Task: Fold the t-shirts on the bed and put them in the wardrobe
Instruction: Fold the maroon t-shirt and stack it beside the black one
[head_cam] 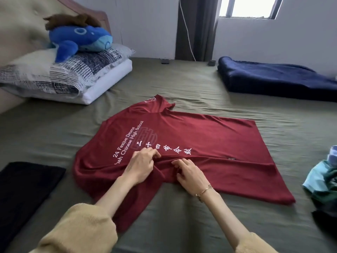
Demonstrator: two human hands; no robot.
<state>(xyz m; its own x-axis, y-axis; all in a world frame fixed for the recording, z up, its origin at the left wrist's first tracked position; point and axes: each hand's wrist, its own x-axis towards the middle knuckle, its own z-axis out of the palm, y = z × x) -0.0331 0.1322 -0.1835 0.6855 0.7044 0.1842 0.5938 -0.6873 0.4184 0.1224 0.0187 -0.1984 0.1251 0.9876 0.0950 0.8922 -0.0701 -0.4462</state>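
A dark red t-shirt [209, 139] with white lettering lies spread on the green bed sheet [182, 225], its near long edge folded over toward the middle. My left hand [140, 166] pinches the fold of red cloth just below the lettering. A hand's width to the right, my right hand [189, 173], with a gold bracelet on the wrist, pinches the same fold with curled fingers. A folded black garment [23, 187] lies flat at the left edge. A heap of light blue and green clothes [322, 181] sits at the right edge.
Patterned pillows [60, 73] with a blue plush toy [82, 40] are stacked at the back left by the headboard. A folded navy blanket [273, 79] lies at the back right under the window. Two small dark objects rest near the far edge of the bed.
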